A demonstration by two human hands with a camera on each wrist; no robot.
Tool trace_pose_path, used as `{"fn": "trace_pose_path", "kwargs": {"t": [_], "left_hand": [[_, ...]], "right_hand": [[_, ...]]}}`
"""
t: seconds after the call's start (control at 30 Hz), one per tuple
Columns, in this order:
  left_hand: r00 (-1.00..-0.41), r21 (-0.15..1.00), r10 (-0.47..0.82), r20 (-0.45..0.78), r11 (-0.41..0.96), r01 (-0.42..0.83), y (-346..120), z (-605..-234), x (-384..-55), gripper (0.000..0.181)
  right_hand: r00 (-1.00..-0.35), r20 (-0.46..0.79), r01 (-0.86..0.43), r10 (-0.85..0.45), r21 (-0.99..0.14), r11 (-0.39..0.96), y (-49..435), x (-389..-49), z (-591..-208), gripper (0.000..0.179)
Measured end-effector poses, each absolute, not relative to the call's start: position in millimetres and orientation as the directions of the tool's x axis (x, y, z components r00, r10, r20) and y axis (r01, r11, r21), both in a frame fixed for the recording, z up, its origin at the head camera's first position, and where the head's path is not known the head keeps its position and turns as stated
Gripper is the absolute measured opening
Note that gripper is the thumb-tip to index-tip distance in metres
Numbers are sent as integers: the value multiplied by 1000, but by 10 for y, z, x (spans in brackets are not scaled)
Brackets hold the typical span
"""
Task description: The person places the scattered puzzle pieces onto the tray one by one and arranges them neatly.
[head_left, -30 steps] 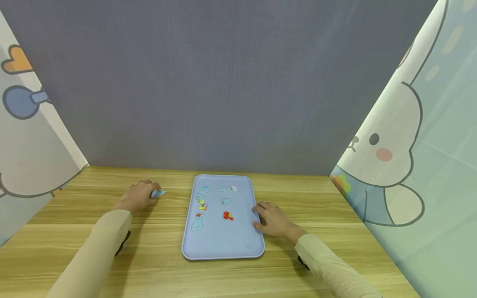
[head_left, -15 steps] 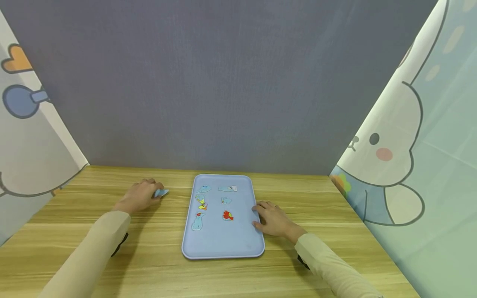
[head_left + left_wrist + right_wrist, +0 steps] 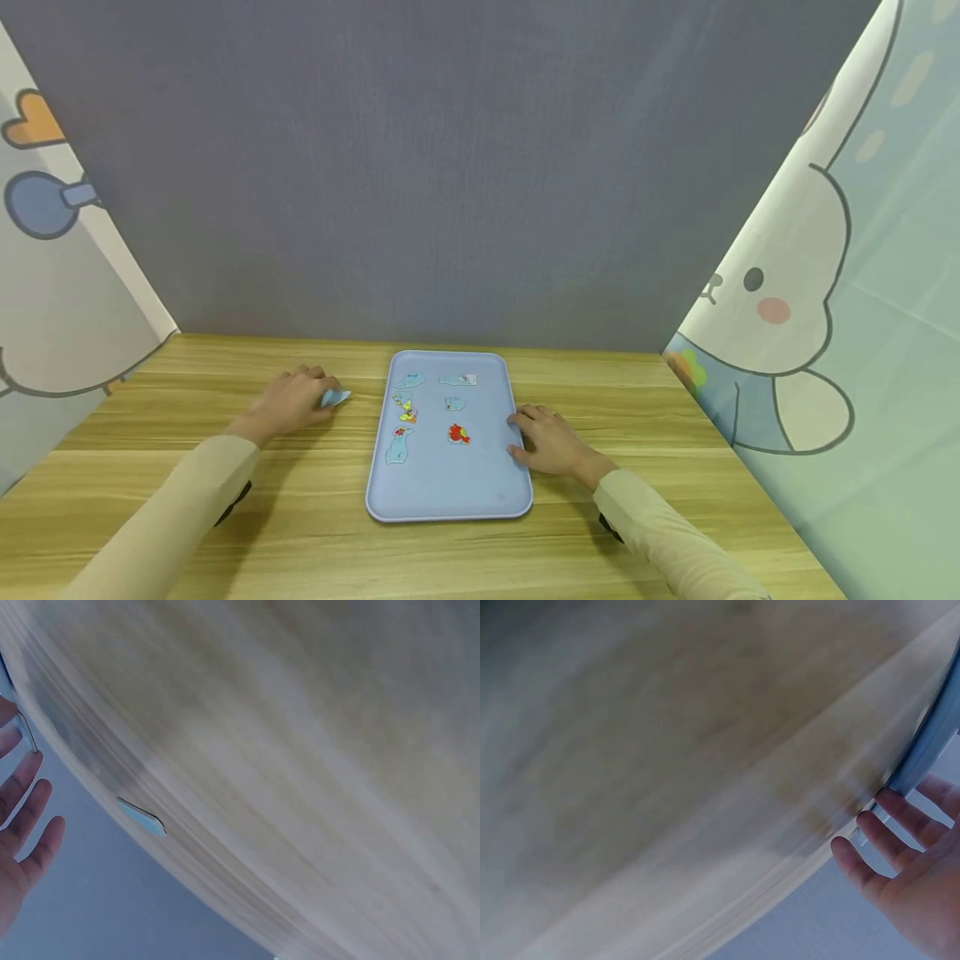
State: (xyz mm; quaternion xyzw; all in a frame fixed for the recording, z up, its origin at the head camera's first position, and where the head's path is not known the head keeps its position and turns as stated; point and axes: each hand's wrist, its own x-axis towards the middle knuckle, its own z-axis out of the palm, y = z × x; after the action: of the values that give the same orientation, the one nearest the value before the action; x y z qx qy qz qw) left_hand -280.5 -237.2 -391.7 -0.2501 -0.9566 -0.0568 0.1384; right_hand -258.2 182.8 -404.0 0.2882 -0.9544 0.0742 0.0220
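In the head view my left hand (image 3: 294,402) is over the table just left of the blue tray (image 3: 450,492). It pinches a light-blue puzzle piece (image 3: 335,398) whose pointed end sticks out towards the tray. The left wrist view shows that piece (image 3: 27,733) edge-on at the thumb and fingertip, other fingers spread. My right hand (image 3: 553,443) touches the tray's right rim, fingers loosely bent. On the tray lie several puzzle pieces: a red bird (image 3: 458,434), a tall light-blue one (image 3: 398,448), a yellow-patterned one (image 3: 406,407) and a light-blue strip (image 3: 457,380).
A loose light-blue piece (image 3: 141,816) lies on the wooden table in the left wrist view; my left hand hides that spot from the head camera. A grey panel (image 3: 420,167) closes off the back. Cartoon-printed curtains (image 3: 795,275) flank both sides.
My left hand has moved right and slightly nearer, towards the tray, with the puzzle piece in its fingers. The right hand, the tray and the pieces on it are as before.
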Motion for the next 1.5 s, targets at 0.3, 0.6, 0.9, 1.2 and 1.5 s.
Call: {"fn": "trace_pose_path", "kwargs": {"t": [0.3,0.6,0.9,1.2,1.5], "left_hand": [[-798,12,504,329,843,537,-2238,-3931,-2698,29],[-771,-10,549,323,816,578,-2118,-3878,-2603,31],[-723,-38,595,350,781,624,-2019,-3845,-2494,30],[-677,-67,642,361,742,667,-1906,-3832,-2393,27],[-612,-78,691,385,685,725,-1768,-3849,-2296,24]], "right_hand": [[-836,79,-549,-543,-133,825,1820,-2571,-4022,46],[-837,78,-546,-541,-136,826,1820,-2565,-4020,46],[-837,80,-547,-542,-140,825,1821,-2563,-4020,46],[-843,67,-538,-534,-144,831,1819,-2564,-4021,47],[-845,69,-535,-531,-132,834,1820,-2566,-4029,47]]}}
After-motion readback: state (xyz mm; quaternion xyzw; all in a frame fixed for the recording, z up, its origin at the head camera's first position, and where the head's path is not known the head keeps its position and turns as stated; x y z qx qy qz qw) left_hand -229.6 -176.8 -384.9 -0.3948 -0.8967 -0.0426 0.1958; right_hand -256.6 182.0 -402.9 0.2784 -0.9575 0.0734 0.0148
